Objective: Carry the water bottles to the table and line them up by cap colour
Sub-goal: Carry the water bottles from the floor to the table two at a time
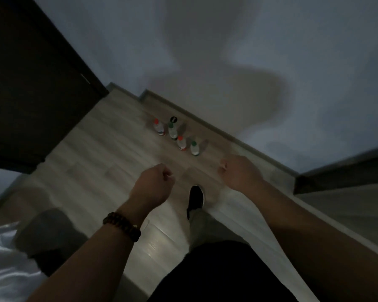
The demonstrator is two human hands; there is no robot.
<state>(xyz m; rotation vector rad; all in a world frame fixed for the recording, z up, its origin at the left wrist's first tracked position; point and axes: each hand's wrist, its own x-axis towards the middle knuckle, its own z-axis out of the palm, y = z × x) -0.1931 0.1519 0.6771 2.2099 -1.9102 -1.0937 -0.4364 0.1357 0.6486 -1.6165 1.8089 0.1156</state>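
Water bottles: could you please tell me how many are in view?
5, standing on the floor by the wall: red-capped bottle at the left, black-capped bottle, green-capped bottle before it, second red-capped bottle, second green-capped bottle rightmost.

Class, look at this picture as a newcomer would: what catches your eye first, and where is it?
A cluster of five small bottles with red, green and black caps stands on the wooden floor beside the wall, upper middle. Nearer, the left hand, a dark bracelet on its wrist, and the right hand stretch towards them, holding nothing.
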